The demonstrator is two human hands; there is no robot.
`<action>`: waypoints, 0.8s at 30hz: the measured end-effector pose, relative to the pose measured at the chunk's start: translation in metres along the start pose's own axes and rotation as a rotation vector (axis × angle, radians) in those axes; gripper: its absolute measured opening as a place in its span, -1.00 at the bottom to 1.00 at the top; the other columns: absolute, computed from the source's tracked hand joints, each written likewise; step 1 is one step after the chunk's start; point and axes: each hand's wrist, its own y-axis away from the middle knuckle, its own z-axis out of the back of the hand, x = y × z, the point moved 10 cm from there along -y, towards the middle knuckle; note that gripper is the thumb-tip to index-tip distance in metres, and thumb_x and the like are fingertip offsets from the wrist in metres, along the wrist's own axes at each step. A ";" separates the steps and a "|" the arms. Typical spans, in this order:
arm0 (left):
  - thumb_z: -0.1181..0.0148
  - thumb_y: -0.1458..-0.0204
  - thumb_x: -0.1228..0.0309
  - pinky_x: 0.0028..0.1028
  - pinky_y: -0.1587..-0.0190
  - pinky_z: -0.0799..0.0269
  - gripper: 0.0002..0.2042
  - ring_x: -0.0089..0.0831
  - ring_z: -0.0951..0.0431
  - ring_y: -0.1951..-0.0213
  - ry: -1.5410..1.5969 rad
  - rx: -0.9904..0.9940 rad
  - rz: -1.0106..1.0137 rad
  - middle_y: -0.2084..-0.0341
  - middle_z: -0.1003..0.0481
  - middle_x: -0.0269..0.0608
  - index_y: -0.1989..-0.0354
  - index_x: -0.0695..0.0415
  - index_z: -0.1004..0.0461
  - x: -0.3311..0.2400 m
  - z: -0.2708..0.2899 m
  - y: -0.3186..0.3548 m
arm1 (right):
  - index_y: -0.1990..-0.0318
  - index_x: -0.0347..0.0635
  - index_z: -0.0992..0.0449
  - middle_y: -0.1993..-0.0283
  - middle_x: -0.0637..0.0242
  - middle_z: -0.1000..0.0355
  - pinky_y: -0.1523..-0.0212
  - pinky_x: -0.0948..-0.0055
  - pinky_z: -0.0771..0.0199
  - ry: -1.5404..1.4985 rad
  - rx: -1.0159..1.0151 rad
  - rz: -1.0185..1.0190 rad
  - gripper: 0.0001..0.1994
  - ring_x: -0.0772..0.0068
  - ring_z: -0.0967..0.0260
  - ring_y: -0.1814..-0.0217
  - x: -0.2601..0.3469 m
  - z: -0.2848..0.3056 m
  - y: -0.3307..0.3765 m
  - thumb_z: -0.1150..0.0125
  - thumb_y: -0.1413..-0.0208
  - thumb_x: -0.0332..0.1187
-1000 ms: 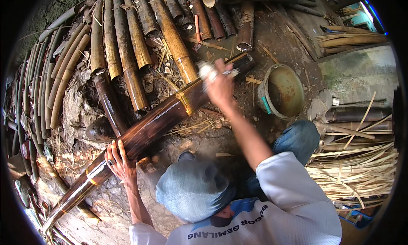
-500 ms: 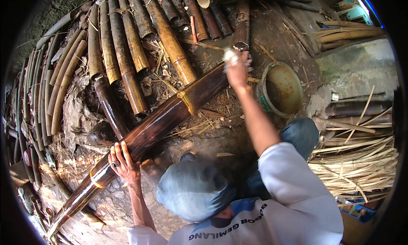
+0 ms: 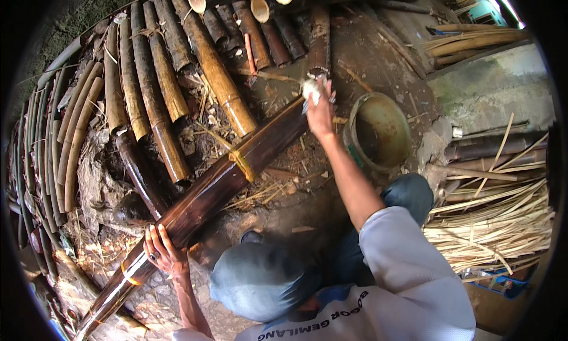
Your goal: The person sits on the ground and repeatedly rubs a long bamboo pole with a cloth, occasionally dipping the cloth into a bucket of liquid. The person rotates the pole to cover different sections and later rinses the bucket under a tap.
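A long, thick, dark-brown bamboo pole [image 3: 204,190] slants from lower left to upper right, its surface wet and shiny. Yellow bands [image 3: 241,165] circle it in places. My left hand [image 3: 165,252] lies on its lower part, fingers stretched over the near edge; a ring shows on one finger. At the pole's far end, my right hand [image 3: 321,113] is closed round a crumpled white cloth [image 3: 312,91], pressed to or just above the surface. Two thinner dark poles meet the long one: one pole [image 3: 142,172] near my left hand, another pole [image 3: 319,42] by my right.
Right of my right hand stands a round, worn bucket [image 3: 378,131]. Cut bamboo lengths [image 3: 157,92] lie in rows at the upper left. A pile of pale split strips [image 3: 488,231] is at the right, below a concrete ledge [image 3: 485,89]. An orange-handled tool [image 3: 249,52] lies beyond the pole.
The whole view has shifted, so most things sit further left and the near pole lower. My right hand stays at the pole's far end with the white cloth; my left stays on the pole.
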 end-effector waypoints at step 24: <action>-0.56 0.33 0.12 -0.03 -0.38 -0.18 -0.09 -0.07 -0.35 -0.30 -0.036 0.016 0.044 -0.25 -0.40 -0.07 -0.32 0.11 -0.35 0.007 -0.005 0.004 | -0.10 -0.35 -0.55 -0.21 -0.16 -0.47 -0.33 0.03 -0.31 0.032 0.004 -0.528 -0.48 -0.20 -0.34 -0.34 -0.120 0.023 -0.052 -0.23 -0.21 -0.04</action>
